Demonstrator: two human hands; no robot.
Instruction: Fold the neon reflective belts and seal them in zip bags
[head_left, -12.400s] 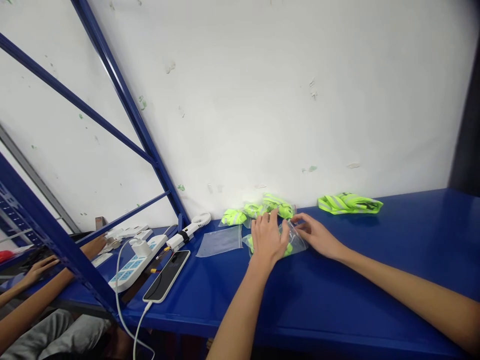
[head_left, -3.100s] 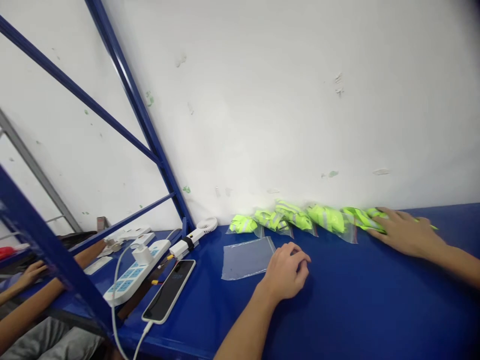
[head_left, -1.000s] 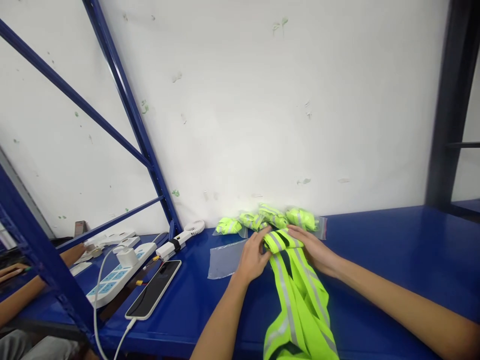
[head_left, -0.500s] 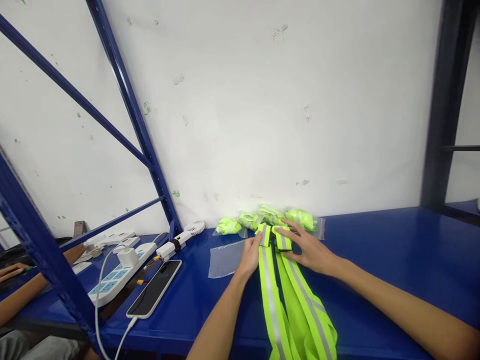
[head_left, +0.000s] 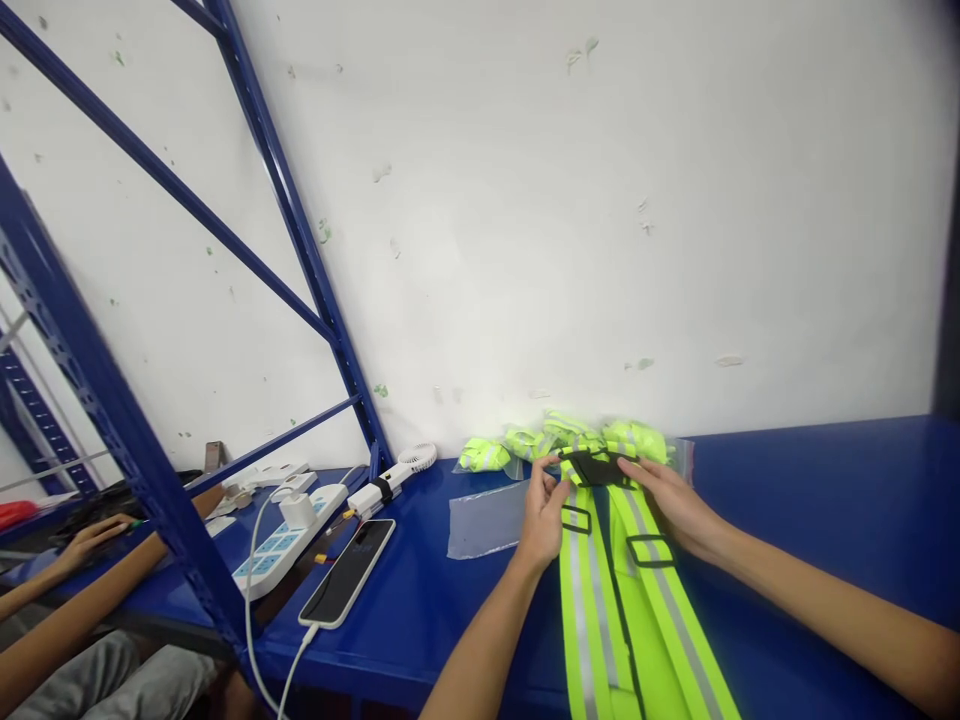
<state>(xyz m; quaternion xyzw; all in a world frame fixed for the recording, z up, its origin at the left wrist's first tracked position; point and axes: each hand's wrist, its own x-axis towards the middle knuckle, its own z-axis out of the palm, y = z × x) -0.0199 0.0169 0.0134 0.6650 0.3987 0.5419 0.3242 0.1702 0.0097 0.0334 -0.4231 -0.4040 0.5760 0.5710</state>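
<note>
A yellow-green vest (head_left: 637, 620) with silver stripes lies lengthwise over the near table edge, two black slider rings on its straps. At its far end is a black buckle (head_left: 594, 468). My left hand (head_left: 546, 515) pinches the strap end at the buckle's left side. On the buckle's right side, my right hand (head_left: 671, 500) has its thumb and fingers closed on the strap. Behind the hands, bagged yellow-green bundles (head_left: 484, 455) sit by the wall. A flat clear plastic bag (head_left: 486, 522) lies left of my left hand.
Left on the blue table (head_left: 810, 520) are a phone (head_left: 349, 575) with a cable, a power strip (head_left: 289, 540) and a small white fan (head_left: 394, 480). A blue metal frame (head_left: 135, 440) rises there. Beyond it show another person's arms (head_left: 90, 590).
The view has shifted left. The strap ends have been turned, so the black buckle and slider rings now show. My right hand's spread fingers have closed on the strap.
</note>
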